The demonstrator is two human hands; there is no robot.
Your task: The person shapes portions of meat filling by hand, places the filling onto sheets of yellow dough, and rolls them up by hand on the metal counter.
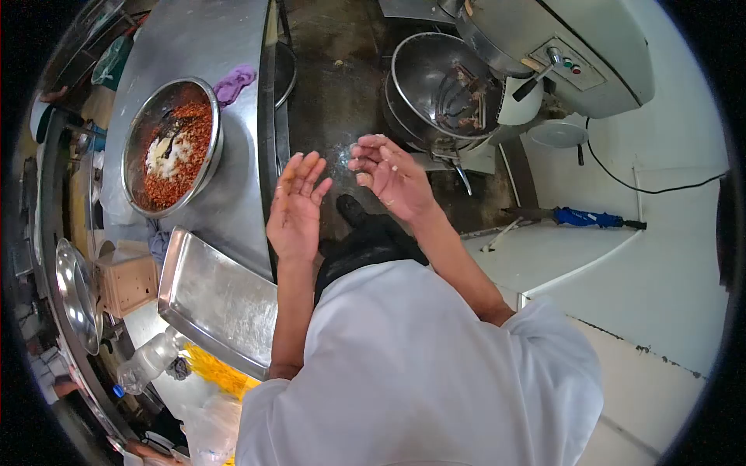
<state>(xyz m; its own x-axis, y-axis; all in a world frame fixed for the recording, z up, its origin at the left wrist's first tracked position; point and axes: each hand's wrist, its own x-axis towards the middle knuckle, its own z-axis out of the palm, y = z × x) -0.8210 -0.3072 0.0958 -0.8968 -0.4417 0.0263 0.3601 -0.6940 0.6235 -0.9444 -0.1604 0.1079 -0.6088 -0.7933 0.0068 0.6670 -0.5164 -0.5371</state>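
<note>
My left hand (297, 213) is held palm up above the floor, fingers slightly curled and apart, with reddish smears on it and nothing in it. Facing it, my right hand (395, 180) is also open and bare, its fingers loosely bent with pale residue on the tips. The two hands do not touch. Left of them, on the steel table (241, 147), stands a metal bowl (216, 159) with red chopped food (189, 133) and a heap of white powder (172, 158). To the right is a floor mixer's large steel bowl (412, 66) with a mixing paddle (457, 97) inside.
A steel tray (221, 299) lies at the table's near end, by a clear plastic bottle (151, 361) and a wooden box (128, 283). A purple cloth (235, 84) rests beside the food bowl. The mixer body (598, 46) and a blue umbrella (587, 217) are at right.
</note>
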